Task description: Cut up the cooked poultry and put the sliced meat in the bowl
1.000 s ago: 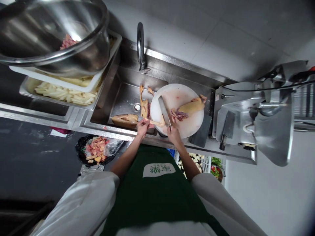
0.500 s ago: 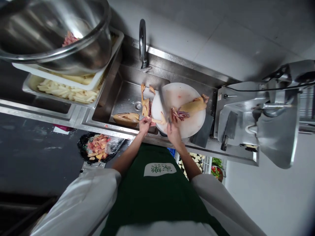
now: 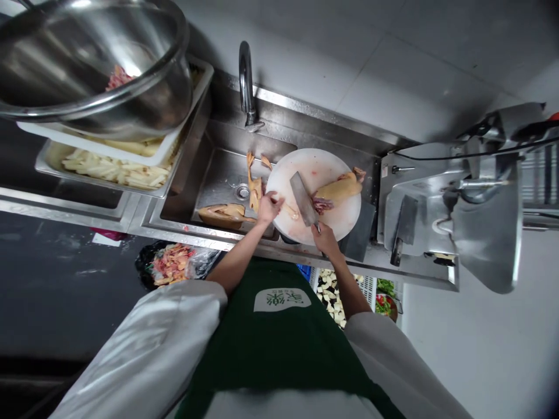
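Best practice here, I judge: left hand (image 3: 269,208) well off the edge's line and the cleaver (image 3: 304,199) steady before any stroke on the round white board (image 3: 323,230). Right hand (image 3: 324,237) wraps the cleaver's handle at the board's near side, blade running far and slightly left; left fingers half curled over the board's left rim — whether they pinch anything, cannot tell. Small pale piece (image 3: 291,212) lies between left hand and blade — larger bird portion (image 3: 343,190) just right of the blade.
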A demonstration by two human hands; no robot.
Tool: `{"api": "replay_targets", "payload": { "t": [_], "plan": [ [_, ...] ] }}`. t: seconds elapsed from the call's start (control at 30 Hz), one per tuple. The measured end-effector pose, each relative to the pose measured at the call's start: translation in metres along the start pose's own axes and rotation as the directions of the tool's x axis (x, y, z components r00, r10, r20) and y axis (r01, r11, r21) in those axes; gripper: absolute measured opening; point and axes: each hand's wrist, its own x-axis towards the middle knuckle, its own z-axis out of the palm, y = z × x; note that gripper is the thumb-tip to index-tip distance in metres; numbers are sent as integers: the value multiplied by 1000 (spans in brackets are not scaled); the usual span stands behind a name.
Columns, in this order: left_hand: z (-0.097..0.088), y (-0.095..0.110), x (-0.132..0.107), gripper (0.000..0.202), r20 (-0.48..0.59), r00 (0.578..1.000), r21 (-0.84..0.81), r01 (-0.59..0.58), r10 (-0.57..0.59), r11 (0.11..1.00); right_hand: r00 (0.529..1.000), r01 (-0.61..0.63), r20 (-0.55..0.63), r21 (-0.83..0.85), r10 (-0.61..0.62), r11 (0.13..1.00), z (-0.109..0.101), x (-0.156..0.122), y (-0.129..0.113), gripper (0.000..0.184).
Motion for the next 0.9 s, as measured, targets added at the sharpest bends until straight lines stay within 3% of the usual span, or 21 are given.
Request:
{"api": "replay_targets", "payload": {
  "t": [0.07, 0.1, 0.17, 0.23, 0.27, 0.3, 0.37, 0.4, 0.43, 0.5, 0.6, 0.7, 0.8, 0.9],
  "plan": [
    [-6, 2, 4, 19, -190, 970, 47, -147, 154, 988, 999, -21, -35, -32, 20, 999, -7, -7, -21, 36],
    [-14, 3, 3, 16, -296, 931, 62, -205, 214, 977, 997, -23, -79, -34, 20, 999, -10, -9, -33, 39],
    [-33, 6, -2, 13, -492, 820, 97, -282, 292, 954, 979, -5, -205, 3, 5, 1000, -11, -11, -57, 46],
    [-47, 7, -13, 13, -584, 722, 166, -342, 372, 925, 958, 28, -287, 63, -8, 998, -3, -9, -75, 52],
    [-49, 7, -19, 12, -553, 721, 203, -369, 418, 907, 957, 33, -290, 91, -5, 995, 5, -7, -80, 53],
    [-48, 6, -26, 11, -459, 765, 228, -391, 453, 892, 964, 34, -264, 111, -4, 993, 14, -4, -83, 53],
    [-39, -1, -37, 7, -135, 878, 245, -419, 458, 874, 982, 29, -187, 126, -5, 992, 35, 2, -81, 52],
    [-32, -5, -41, 5, 36, 902, 254, -425, 430, 869, 988, 28, -156, 123, -9, 992, 45, 6, -78, 53],
    [-26, -10, -42, 4, 175, 901, 270, -431, 396, 861, 990, 34, -137, 120, -18, 992, 52, 11, -73, 53],
    [-16, -19, -41, 5, 318, 881, 314, -446, 350, 838, 991, 55, -131, 129, -38, 990, 59, 22, -62, 54],
    [-12, -27, -38, 10, 316, 882, 339, -449, 349, 827, 994, 15, -106, 232, 10, 972, 57, 43, -49, 50],
    [-17, -32, -47, 13, 215, 914, 298, -397, 344, 868, 989, -138, 8, 443, 150, 886, 46, 54, -38, 45],
    [-32, -42, -63, 13, 163, 936, 277, -347, 312, 896, 976, -196, 43, 611, 215, 767, 26, 42, -22, 42],
    [-53, -58, -69, 12, 222, 950, 414, -294, 217, 862, 962, -155, -56, 693, 266, 704, -1, 9, 1, 42]
  ]
}}
